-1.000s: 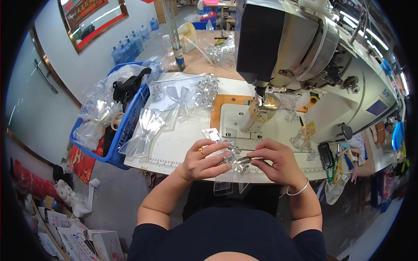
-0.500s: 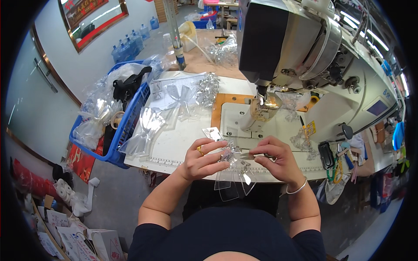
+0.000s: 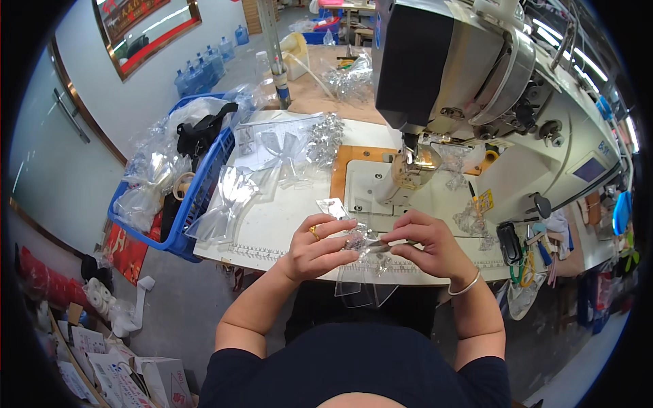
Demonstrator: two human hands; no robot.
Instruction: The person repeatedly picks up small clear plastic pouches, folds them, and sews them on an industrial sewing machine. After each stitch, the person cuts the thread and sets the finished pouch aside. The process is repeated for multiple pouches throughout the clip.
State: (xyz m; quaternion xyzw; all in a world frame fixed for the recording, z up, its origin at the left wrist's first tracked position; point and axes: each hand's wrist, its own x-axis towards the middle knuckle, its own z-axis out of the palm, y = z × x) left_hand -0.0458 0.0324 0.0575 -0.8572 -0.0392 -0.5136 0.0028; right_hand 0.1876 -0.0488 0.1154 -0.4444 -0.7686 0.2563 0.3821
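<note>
My left hand [image 3: 316, 248], a ring on one finger, grips a clear plastic bow [image 3: 352, 280] with a shiny silver cluster at its middle. The bow's transparent tails hang over the table's front edge. My right hand [image 3: 427, 246] pinches a small grey metal tool [image 3: 396, 243], its tip against the silver cluster; the tool's exact kind is mostly hidden by my fingers. Just beyond both hands stands the post of a sewing machine [image 3: 413, 163]. Other clear plastic bows [image 3: 237, 197] lie on the white table [image 3: 286, 234] to the left.
A blue basket [image 3: 204, 197] full of plastic wrap and a black strap stands at the left. Silver trim [image 3: 325, 139] is heaped beside a paper sheet [image 3: 255, 139]. Scissors [image 3: 527, 268] and a black case [image 3: 509, 243] are at the right edge. Cartons [image 3: 163, 377] sit lower left.
My right hand has shifted slightly left with the metal tool, bringing it onto the silver cluster. The bow's hanging tails have moved up a little. My left hand stays nearly still.
</note>
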